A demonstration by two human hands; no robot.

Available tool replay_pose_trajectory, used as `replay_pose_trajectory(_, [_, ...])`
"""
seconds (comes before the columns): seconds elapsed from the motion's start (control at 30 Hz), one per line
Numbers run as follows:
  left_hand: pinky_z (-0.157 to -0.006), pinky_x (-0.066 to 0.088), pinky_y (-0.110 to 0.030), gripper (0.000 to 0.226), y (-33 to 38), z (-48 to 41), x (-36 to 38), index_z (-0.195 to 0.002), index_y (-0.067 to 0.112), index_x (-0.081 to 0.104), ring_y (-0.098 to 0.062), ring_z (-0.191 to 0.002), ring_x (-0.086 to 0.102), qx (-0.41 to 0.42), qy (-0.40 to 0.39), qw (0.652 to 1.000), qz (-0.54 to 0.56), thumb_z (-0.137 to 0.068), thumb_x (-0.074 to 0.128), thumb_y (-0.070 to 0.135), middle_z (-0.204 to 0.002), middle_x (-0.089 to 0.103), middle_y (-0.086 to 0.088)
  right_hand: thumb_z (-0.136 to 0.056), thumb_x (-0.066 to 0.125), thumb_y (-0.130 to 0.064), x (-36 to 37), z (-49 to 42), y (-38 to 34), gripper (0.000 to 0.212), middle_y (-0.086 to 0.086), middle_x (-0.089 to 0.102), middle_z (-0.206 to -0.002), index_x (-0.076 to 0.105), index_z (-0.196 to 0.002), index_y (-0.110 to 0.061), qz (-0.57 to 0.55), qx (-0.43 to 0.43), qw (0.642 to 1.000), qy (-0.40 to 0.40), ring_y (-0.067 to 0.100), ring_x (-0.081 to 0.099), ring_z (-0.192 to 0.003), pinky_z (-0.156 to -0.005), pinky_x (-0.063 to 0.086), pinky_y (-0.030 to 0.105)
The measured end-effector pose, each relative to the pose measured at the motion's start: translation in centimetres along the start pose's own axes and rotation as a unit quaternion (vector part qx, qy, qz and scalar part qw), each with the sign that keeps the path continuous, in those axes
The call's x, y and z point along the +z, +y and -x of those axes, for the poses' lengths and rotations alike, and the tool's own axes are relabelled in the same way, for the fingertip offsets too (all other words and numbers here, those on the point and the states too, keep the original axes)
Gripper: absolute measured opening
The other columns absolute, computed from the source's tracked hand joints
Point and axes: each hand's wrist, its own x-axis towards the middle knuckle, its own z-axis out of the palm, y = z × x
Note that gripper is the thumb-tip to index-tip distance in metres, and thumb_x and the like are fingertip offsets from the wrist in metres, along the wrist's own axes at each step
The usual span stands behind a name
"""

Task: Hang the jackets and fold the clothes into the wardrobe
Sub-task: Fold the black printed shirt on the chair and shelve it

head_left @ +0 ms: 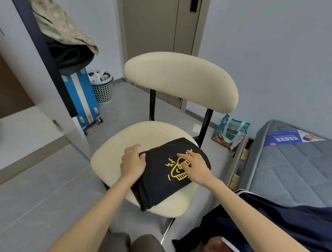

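You are at the folding step. The cream padded chair with black legs (122, 143) serves as your work surface, and the black T-shirt with a yellow line-drawn print (159, 182) lies on its seat, already folded into a compact rectangle with the print facing up. One end hangs slightly over the front rim of the seat.

Your left hand (132, 162) curls its fingers over the shirt's far left corner and grips that edge. Your right hand (195, 168) lies on the print with its fingers spread and nearly straight, pressing the cloth flat and gripping nothing.

The fold looks finished, or one smoothing pass short of it. The next move probably calls for sliding both hands under the bundle and lifting it level so the layers do not slip apart on the way to the wardrobe. A one-handed lift from the corner could let it unfold.

Around you, grey floor tiles (34, 196) run to a grey-brown door (156, 30) behind the chair. A grey quilted mattress (292, 169) sits to your right, and a navy garment (271, 225) draped over its near edge is likely next in line. To the left, a beige patterned cloth (57, 22) hangs on a dark frame above a blue and white suitcase (80, 99). Beside the suitcase stands a grey perforated bin (103, 92). A teal printed bag (230, 132) rests on the floor between the chair and the bed.
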Motion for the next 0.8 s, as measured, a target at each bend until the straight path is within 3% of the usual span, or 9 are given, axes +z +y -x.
replay_pose_trajectory(0.1, [-0.115, 0.004, -0.058, 0.042, 0.8, 0.5, 2.2, -0.144, 0.028, 0.038, -0.026, -0.147, 0.012, 0.094, 0.010, 0.985, -0.146, -0.102, 0.035, 0.033, -0.156, 0.025, -0.002, -0.103, 0.037, -0.030, 1.6, -0.5, 0.0, 0.037, -0.004, 0.042, -0.148, 0.048, -0.139, -0.033, 0.075, 0.001, 0.997, 0.034, 0.020, 0.026, -0.143, -0.118, 0.009, 0.054])
replay_pose_trajectory(0.2, [-0.113, -0.001, -0.063, 0.049, 1.8, 0.6, 4.8, -0.150, 0.031, 0.023, -0.033, -0.148, 0.001, 0.126, -0.050, 0.969, -0.206, -0.103, 0.028, 0.040, -0.160, 0.014, -0.002, -0.104, 0.035, -0.029, 2.0, -2.2, -0.8, 0.039, -0.004, 0.040, -0.150, 0.045, -0.141, -0.031, 0.110, -0.036, 0.986, 0.119, 0.019, 0.022, -0.145, -0.119, 0.004, 0.049])
replay_pose_trajectory(0.27, [-0.110, -0.005, -0.067, 0.052, 1.4, 0.4, 6.2, -0.152, 0.033, 0.014, -0.040, -0.146, -0.005, 0.107, -0.077, 0.961, -0.245, -0.102, 0.024, 0.044, -0.162, 0.006, -0.002, -0.105, 0.029, -0.032, 2.2, -3.5, -0.9, 0.043, -0.004, 0.028, -0.157, 0.035, -0.147, -0.036, 0.138, -0.049, 0.985, 0.091, 0.022, 0.011, -0.149, -0.118, -0.003, 0.050])
replay_pose_trajectory(0.37, [-0.107, -0.008, -0.070, 0.054, -0.7, 0.6, 7.8, -0.151, 0.043, 0.004, -0.044, -0.144, -0.011, 0.075, -0.083, 0.955, -0.273, -0.100, 0.018, 0.053, -0.162, -0.004, -0.004, -0.104, 0.016, -0.045, 3.9, -3.9, 0.5, 0.046, -0.009, 0.001, -0.163, 0.012, -0.150, -0.049, 0.167, -0.002, 0.986, -0.010, 0.030, -0.012, -0.149, -0.111, -0.010, 0.065])
replay_pose_trajectory(0.43, [-0.108, -0.006, -0.069, 0.055, -2.1, 0.7, 8.7, -0.150, 0.047, 0.002, -0.044, -0.144, -0.012, 0.065, -0.072, 0.956, -0.278, -0.098, 0.016, 0.059, -0.162, -0.008, -0.008, -0.102, 0.013, -0.052, 5.6, -3.3, 1.9, 0.047, -0.014, -0.011, -0.161, 0.001, -0.147, -0.057, 0.150, 0.028, 0.988, -0.033, 0.033, -0.022, -0.146, -0.108, -0.007, 0.072])
replay_pose_trajectory(0.6, [-0.110, -0.003, -0.067, 0.055, -2.8, 0.2, 9.8, -0.148, 0.050, -0.002, -0.041, -0.145, -0.012, 0.040, -0.055, 0.957, -0.282, -0.096, 0.015, 0.062, -0.159, -0.012, -0.018, -0.100, 0.017, -0.056, 6.9, -3.4, 3.1, 0.047, -0.018, -0.016, -0.159, -0.001, -0.144, -0.061, 0.094, 0.034, 0.995, -0.011, 0.036, -0.025, -0.144, -0.110, -0.006, 0.070])
replay_pose_trajectory(0.8, [-0.111, 0.004, -0.059, 0.059, -3.3, -2.4, 7.6, -0.149, 0.048, 0.000, -0.038, -0.144, 0.008, 0.038, -0.059, 0.951, -0.301, -0.093, 0.010, 0.066, -0.159, 0.011, -0.016, -0.101, 0.021, -0.054, 7.8, -1.2, 2.8, 0.054, -0.006, -0.023, -0.160, -0.003, -0.149, -0.051, 0.088, 0.086, 0.992, 0.006, 0.043, -0.025, -0.142, -0.112, -0.008, 0.063])
